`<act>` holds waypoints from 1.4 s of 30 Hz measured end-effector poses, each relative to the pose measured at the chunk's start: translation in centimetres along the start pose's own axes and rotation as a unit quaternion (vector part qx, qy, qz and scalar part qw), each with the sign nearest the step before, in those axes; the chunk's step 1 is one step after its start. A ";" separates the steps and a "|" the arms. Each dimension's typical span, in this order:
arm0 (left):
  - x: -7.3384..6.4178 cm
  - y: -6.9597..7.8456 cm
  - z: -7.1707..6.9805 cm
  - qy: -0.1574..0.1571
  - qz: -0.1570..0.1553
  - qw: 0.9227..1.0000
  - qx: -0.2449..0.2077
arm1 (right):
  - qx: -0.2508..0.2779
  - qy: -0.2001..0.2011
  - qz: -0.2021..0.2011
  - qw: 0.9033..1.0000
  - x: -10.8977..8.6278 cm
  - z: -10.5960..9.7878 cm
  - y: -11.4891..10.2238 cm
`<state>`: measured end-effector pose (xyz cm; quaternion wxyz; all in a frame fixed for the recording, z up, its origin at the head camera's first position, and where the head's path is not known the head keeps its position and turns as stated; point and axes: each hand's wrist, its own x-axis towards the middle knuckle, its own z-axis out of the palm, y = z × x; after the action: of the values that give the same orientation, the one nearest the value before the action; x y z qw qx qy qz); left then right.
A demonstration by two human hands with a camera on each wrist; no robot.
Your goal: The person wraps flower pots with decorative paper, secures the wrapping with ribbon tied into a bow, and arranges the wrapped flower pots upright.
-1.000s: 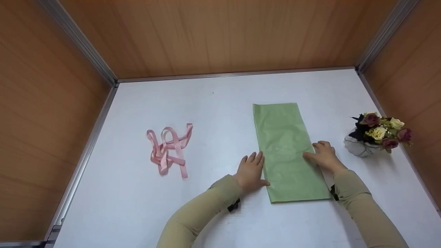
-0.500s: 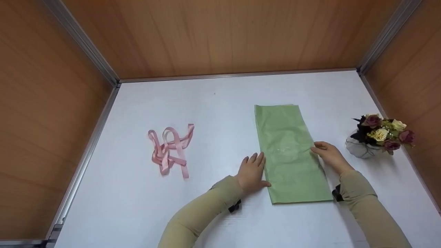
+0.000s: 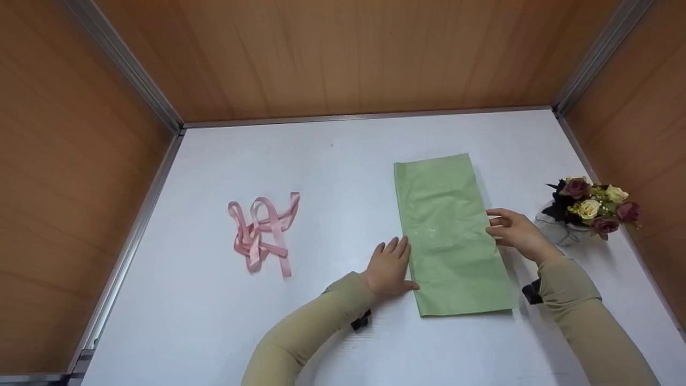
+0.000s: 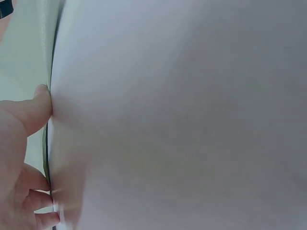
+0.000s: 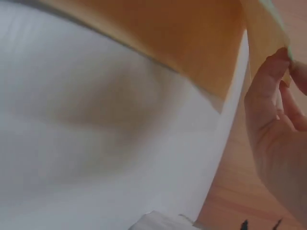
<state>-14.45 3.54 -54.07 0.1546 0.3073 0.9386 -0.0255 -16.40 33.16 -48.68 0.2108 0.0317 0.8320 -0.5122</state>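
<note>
A folded sheet of green wrapping paper (image 3: 450,236) lies lengthwise on the white table, its right side raised. My left hand (image 3: 388,271) rests along its left edge with fingers straight. In the left wrist view the thumb (image 4: 38,108) touches that edge. My right hand (image 3: 517,233) pinches the right edge between thumb and fingertips. The right wrist view shows the lifted flap's yellow-orange underside (image 5: 192,43) and a corner hanging close over the table.
A tangled pink ribbon (image 3: 262,236) lies on the left of the table. A white pot (image 3: 557,228) with purple and cream artificial roses (image 3: 592,206) stands just right of my right hand. Wood-grain panels (image 3: 343,59) in metal framing enclose the back and sides.
My right hand has gone from resting on the right edge to pinching it, moving slightly right and raising the upper layer. My left hand has stayed at the left edge.
</note>
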 end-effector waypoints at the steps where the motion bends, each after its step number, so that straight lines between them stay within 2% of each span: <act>1: 0.0 0.0 0.0 0.000 0.001 1.000 -0.002 | 0.002 -0.002 -0.004 1.000 -0.1 0.0 -0.3; 9: 0.0 -0.1 -0.4 0.001 0.005 1.000 -0.019 | -0.008 -0.016 -0.037 0.999 -0.6 0.1 -2.7; 15: 0.0 -0.4 -1.3 -0.019 0.006 0.997 -0.069 | 0.005 -0.035 -0.046 0.998 -0.9 0.6 -4.6; 17: 0.0 -0.6 -1.9 0.000 0.020 0.996 -0.084 | 0.009 -0.040 -0.052 0.998 -0.9 0.8 -5.1; 20: -0.2 -0.9 -2.9 0.071 0.053 0.989 -0.118 | 0.013 -0.048 -0.062 0.997 -1.0 1.3 -5.9; 22: -0.4 -1.0 -3.8 0.126 0.077 0.976 -0.160 | 0.016 -0.052 -0.067 0.996 -1.0 1.7 -6.4; 25: -0.6 -1.0 -5.5 0.173 0.100 0.945 -0.260 | 0.024 -0.056 -0.070 0.996 -1.0 2.3 -7.0; 28: -0.7 -0.9 -7.2 0.182 0.101 0.902 -0.377 | 0.034 -0.062 -0.077 0.995 -1.0 2.9 -7.6; 31: -0.7 -1.0 -8.7 0.179 0.083 0.858 -0.475 | 0.041 -0.076 -0.087 0.992 -0.9 3.6 -8.2; 32: -0.6 -1.0 -9.1 0.180 0.077 0.845 -0.498 | 0.043 -0.080 -0.090 0.992 -0.9 3.8 -8.4; 34: -0.5 -1.2 -9.7 0.183 0.066 0.827 -0.528 | 0.047 -0.088 -0.095 0.990 -0.8 4.3 -8.7; 36: -0.4 -1.4 -10.1 0.186 0.059 0.817 -0.543 | 0.047 -0.094 -0.099 0.990 -0.7 4.8 -9.0; 38: -0.3 -1.6 -10.3 0.186 0.054 0.812 -0.550 | 0.052 -0.099 -0.103 0.988 -0.6 5.2 -9.1; 42: -0.2 -1.6 -10.4 0.179 0.044 0.814 -0.552 | 0.063 -0.108 -0.109 0.986 -0.5 6.0 -9.2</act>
<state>-18.13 3.62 -44.20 0.1288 0.2108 0.7918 0.5586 -16.53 23.66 -43.08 0.2403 -0.1014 0.7690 -0.5837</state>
